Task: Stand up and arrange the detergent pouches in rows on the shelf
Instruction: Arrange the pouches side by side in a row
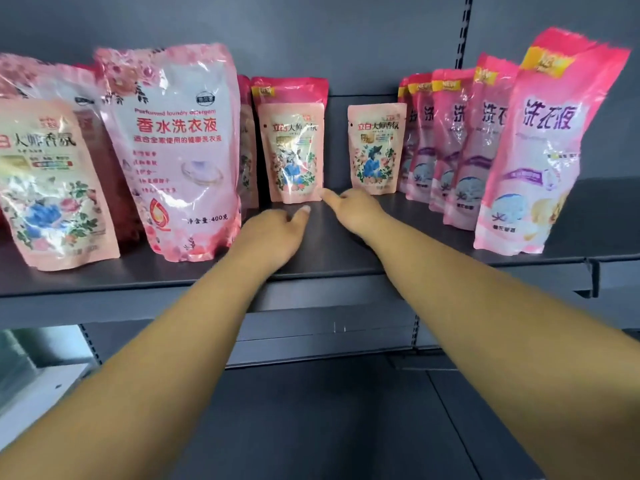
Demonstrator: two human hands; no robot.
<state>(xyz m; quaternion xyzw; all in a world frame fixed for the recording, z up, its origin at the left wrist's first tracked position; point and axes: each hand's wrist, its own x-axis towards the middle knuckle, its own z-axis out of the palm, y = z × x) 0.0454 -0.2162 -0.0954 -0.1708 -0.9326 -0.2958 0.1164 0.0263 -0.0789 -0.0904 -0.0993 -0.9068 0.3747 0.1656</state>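
Far left of frame: floral pouch [52,181] stands at the shelf [138,275] front edge, tall white-pink pouch [176,150] just beside it, both upright and facing out, so that row looks set. Centre: small floral pouch [294,157] stands in front of a taller pink one [291,86], short ahead of tall so labels stay readable. My left hand [273,233] hovers low over the shelf, grip apart, fingers relaxed, holding nothing. Right hand [356,209] likewise apart, one fingertip at the base corner of that small pouch; contact unclear. Second small floral pouch [377,148] stands alone, gap between the two, probably wants closing. Right of frame: pink-purple pouches [485,133] lined front to back, front one [543,150] leaning.
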